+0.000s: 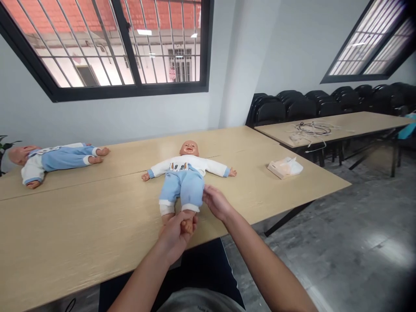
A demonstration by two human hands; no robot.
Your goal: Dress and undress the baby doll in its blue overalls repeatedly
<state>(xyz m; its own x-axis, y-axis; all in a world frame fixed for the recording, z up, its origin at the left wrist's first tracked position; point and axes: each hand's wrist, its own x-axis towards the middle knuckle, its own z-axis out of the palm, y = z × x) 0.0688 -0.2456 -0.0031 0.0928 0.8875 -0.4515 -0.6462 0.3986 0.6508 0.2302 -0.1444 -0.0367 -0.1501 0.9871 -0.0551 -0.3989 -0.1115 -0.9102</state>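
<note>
One bare foot (187, 226) of the doll (182, 177) lay nearest us, wrapped by our left hand (175, 234), likely to steady it. Our right hand (217, 203), fingers loosely extended and gripping nothing, rested against the blue trousers (191, 191), perhaps as support. The doll lay face-up on the counter (97, 225), feet toward us. Beyond, a small box (275, 169) sat right and a second doll (65, 160) far left, probably for room.

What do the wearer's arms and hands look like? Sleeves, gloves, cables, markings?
Left hand and right hand: five-fingered human hands, no gloves visible. Both slim forearms bare, no sleeves in view; no watch, bracelet, cable or marking visible. Rings: can't tell, some fingers are hidden.
</note>
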